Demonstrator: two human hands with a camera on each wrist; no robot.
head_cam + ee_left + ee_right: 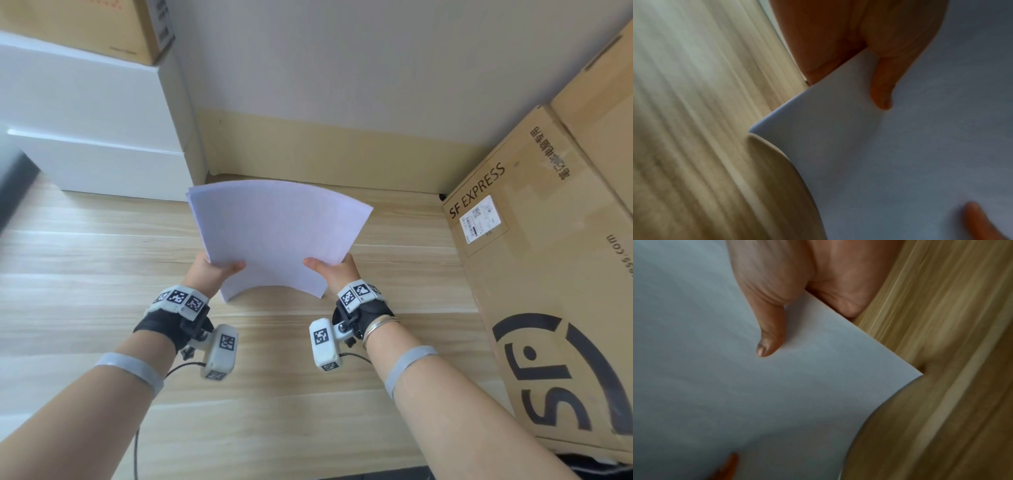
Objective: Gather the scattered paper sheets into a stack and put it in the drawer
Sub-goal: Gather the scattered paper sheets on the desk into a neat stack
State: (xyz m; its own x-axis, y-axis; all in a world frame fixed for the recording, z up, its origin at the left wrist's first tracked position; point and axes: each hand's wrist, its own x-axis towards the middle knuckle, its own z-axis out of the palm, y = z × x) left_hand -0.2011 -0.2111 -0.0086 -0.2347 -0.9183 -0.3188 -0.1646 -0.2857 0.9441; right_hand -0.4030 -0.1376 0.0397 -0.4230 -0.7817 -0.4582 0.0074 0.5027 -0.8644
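A stack of white paper sheets (277, 236) is held up above the wooden floor (85, 274), bowed into an arch. My left hand (219, 269) pinches its left side, thumb on top and fingers hidden underneath. My right hand (329, 269) pinches the right side the same way. In the left wrist view the thumb lies on the paper stack (900, 154); the right wrist view shows my right thumb pressed on the paper stack (735, 386). At the far left edge of the stack the sheets are slightly fanned. No drawer shows in any view.
A white stepped cabinet (89, 123) stands at the left with a cardboard box (85, 27) on top. A large SF Express cardboard box (541, 274) fills the right. The wall and its baseboard (325, 154) lie just beyond the paper.
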